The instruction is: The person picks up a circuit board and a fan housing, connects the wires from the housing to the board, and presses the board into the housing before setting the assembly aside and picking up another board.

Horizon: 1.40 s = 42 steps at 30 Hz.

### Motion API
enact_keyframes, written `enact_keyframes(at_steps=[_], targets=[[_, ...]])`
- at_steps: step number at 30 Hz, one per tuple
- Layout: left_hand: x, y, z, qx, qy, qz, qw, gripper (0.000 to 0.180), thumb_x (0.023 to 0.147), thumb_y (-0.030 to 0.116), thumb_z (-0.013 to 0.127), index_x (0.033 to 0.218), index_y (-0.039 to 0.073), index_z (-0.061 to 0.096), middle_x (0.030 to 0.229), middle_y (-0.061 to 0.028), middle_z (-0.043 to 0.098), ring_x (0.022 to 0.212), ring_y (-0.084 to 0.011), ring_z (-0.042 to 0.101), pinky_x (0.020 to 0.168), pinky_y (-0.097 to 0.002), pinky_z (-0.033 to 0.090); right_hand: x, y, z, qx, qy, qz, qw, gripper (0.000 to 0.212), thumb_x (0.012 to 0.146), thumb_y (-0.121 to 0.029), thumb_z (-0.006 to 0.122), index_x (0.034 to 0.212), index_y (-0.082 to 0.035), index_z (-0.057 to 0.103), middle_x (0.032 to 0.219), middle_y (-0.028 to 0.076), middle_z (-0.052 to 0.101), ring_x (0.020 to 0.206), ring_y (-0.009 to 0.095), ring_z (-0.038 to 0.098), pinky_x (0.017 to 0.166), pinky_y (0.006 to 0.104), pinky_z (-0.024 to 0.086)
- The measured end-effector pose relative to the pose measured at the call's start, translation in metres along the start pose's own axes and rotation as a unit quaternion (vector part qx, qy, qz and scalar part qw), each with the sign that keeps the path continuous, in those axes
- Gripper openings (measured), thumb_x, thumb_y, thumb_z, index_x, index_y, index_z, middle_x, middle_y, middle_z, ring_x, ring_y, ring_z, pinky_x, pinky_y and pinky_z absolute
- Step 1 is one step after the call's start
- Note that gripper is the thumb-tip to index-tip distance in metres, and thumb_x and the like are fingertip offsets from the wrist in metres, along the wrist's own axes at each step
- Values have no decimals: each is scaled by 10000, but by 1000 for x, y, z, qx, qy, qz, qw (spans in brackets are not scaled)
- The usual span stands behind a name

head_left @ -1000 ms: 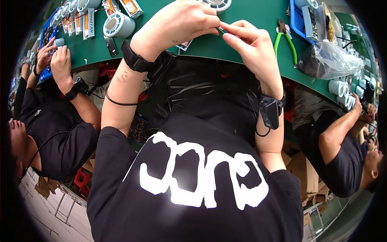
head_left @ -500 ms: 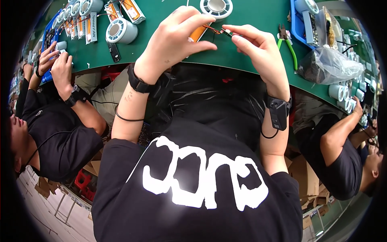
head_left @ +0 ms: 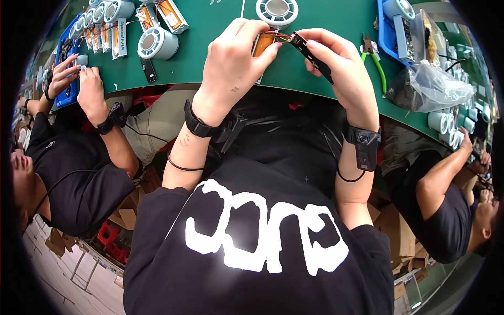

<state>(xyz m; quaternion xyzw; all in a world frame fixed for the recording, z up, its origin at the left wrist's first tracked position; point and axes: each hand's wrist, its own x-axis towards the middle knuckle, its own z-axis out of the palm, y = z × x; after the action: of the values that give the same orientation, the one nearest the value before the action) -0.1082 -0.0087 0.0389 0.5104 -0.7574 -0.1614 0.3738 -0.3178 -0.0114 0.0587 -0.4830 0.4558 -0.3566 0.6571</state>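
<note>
A handheld fan with a round pale-blue head [head_left: 277, 11] lies in front of me, its handle open so that an orange battery [head_left: 263, 44] shows. My left hand [head_left: 235, 55] is closed over the handle, with fingers and thumb on either side of the battery. It covers much of the handle. Between thumb and fingers, my right hand [head_left: 341, 65] pinches a narrow black circuit board [head_left: 313, 56], held tilted above the table. Thin red, yellow and dark wires [head_left: 282, 37] run from the board to the fan.
Several opened fans [head_left: 157, 43] and a black strip [head_left: 148, 69] lie left on the green table [head_left: 210, 21]. Green-handled cutters [head_left: 374, 58], a blue tray [head_left: 389, 31] and a clear plastic bag [head_left: 433, 86] are at right. A co-worker's hand [head_left: 90, 89] works on the left; another person sits right.
The left hand has shifted right and closed over the handle, its thumb now beside the battery. In the right hand the circuit board has turned and shows more of its length.
</note>
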Motion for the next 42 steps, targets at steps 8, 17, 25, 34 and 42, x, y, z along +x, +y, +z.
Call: enact_keyframes(at_steps=[8,17,25,34,42], targets=[[-2,-5,7,-69,43,-44,996,178,864,60,774,1014,-5,703,922,-69,698,675,-123,661,607,-254,539,3,10,-3,107,-24,29,994,294,1024,-135,560,1247,41,635,919,27,648,721,83,585,635,218,450],[-7,-9,9,-145,77,-58,985,232,787,87,842,972,25,717,873,-49,669,703,-156,683,621,-272,567,1,17,3,189,14,55,980,314,1023,-135,552,1257,70,598,881,59,625,703,117,592,609,233,453],[-4,-5,10,-21,95,30,995,230,785,88,843,975,39,724,871,-53,659,678,-154,674,594,-270,571,2,21,5,231,-1,52,972,264,1020,-140,578,1199,36,661,876,44,658,696,92,621,600,223,484],[-3,2,8,-54,112,-13,992,128,806,107,807,899,61,734,820,-55,633,675,-201,648,593,-316,528,3,14,13,154,26,24,987,285,1027,-140,550,1228,52,614,883,53,646,700,107,607,603,229,463],[-1,-7,12,55,130,63,988,87,812,130,792,848,78,733,764,-34,616,635,-211,631,570,-341,514,1,7,23,103,61,14,993,262,1022,-130,557,1208,36,641,896,38,656,703,92,605,606,221,461]])
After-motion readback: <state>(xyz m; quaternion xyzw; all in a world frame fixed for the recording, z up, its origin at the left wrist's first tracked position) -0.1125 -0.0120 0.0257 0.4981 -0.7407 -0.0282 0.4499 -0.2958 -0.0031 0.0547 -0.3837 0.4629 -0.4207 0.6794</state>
